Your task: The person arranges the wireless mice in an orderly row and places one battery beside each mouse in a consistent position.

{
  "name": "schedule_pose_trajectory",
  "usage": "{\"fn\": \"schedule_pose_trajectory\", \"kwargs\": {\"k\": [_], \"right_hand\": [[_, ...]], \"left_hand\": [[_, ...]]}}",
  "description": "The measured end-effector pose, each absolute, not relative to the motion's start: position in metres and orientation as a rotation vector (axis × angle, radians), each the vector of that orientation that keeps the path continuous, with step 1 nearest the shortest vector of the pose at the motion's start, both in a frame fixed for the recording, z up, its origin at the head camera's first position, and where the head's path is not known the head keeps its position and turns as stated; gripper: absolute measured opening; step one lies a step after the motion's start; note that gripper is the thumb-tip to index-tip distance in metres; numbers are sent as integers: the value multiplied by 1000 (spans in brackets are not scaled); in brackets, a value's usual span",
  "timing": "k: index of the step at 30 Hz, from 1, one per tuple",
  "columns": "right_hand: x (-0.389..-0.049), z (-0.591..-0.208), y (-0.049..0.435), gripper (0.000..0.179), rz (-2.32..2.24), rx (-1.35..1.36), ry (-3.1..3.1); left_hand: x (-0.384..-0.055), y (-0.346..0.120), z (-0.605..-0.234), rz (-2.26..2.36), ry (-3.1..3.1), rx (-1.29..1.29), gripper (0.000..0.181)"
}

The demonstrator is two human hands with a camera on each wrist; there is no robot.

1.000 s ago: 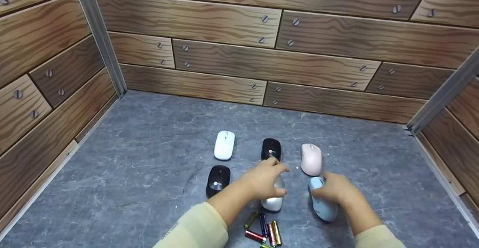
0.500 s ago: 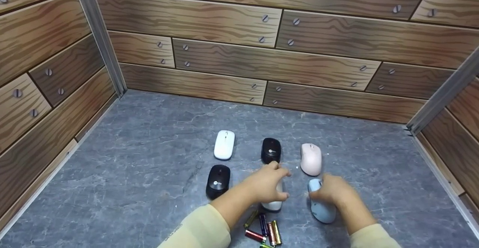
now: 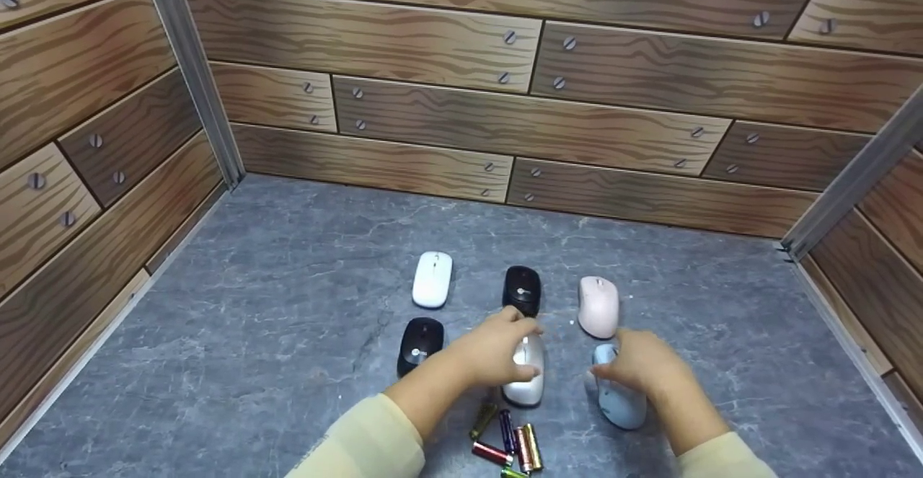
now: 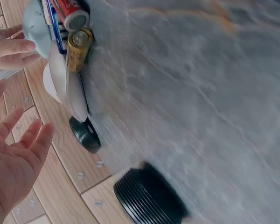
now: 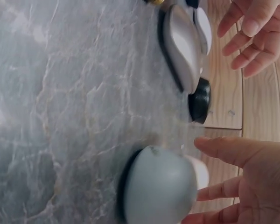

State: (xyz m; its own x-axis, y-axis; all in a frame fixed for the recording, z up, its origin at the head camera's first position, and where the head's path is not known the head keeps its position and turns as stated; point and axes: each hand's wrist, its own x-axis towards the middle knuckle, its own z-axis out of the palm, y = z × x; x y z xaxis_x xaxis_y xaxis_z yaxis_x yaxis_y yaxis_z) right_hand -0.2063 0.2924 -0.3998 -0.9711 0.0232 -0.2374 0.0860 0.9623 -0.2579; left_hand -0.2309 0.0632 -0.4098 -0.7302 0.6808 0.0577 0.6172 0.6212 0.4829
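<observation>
A silver computer mouse (image 3: 525, 384) lies in the middle of the grey surface. My left hand (image 3: 494, 348) hovers at its upper left, fingers loosely spread and holding nothing, as the left wrist view confirms. At the right, my right hand (image 3: 647, 366) is over the front of a light blue mouse (image 3: 621, 402). In the right wrist view its thumb (image 5: 224, 148) stands apart from the blue mouse, while its other fingers lie behind the mouse; whether they touch it cannot be told. Several batteries (image 3: 508, 442) lie loose below the silver mouse.
Behind the hands stand a white mouse (image 3: 433, 280), a black mouse (image 3: 522, 289) and a pink mouse (image 3: 599, 307). Another black mouse (image 3: 421, 344) is beside the left forearm. Wood-patterned walls (image 3: 375, 150) enclose the surface at the back and sides.
My left hand has shifted left, uncovering more of the silver mouse. My right thumb has swung outward past the blue mouse's left edge. The mice and batteries look unmoved in the last half second.
</observation>
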Motion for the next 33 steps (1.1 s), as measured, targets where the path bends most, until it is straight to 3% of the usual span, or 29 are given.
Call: {"fn": "schedule_pose_trajectory", "kwargs": {"k": [10,21,33], "right_hand": [[-193,-384,268,66,-191,-220,3017],[-170,-386,242,54,-277,-765,3027],[-152,-402,234,47,-396,-961,2882]], "left_hand": [[-223,33,-405,754,2742,1041,56],[-210,11,-410,729,2779,1102,51],[-187,-3,-419,765,2743,1172,49]]}}
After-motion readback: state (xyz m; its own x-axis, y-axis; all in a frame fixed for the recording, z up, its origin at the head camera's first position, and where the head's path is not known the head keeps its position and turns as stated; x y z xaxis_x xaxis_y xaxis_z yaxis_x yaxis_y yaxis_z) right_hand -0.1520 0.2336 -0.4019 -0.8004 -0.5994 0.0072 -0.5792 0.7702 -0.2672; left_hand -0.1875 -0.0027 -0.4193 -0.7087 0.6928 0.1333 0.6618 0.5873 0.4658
